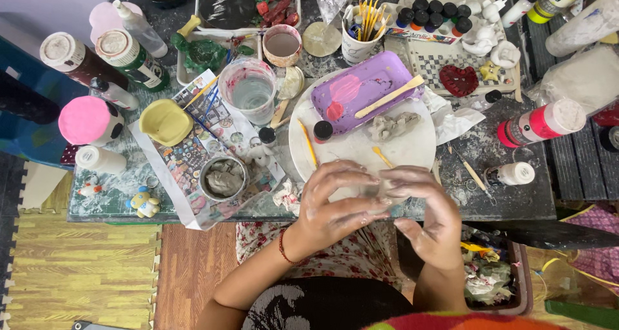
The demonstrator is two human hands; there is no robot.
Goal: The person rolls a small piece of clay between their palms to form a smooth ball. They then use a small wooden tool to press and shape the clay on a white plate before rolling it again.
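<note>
My left hand point(335, 204) and my right hand point(425, 214) meet at the near edge of a round white board point(348, 146), both smeared with grey clay. Between the fingertips sits a small grey clay piece point(374, 191), mostly hidden by the fingers. On the board lie a grey clay lump point(393, 125), a purple tray point(361, 88) with pink paint and a wooden stick point(390, 96), a small black-capped paint pot point(322, 131) and two thin yellow tools point(308, 143).
Around the board stand a tin of grey clay point(224, 177), a cup of water point(250, 90), a yellow dish point(166, 121), a pink-lidded jar point(87, 120), paint bottles point(540, 122), a cup of brushes point(361, 30) and a red heart point(458, 80). A bin point(496, 272) sits below right.
</note>
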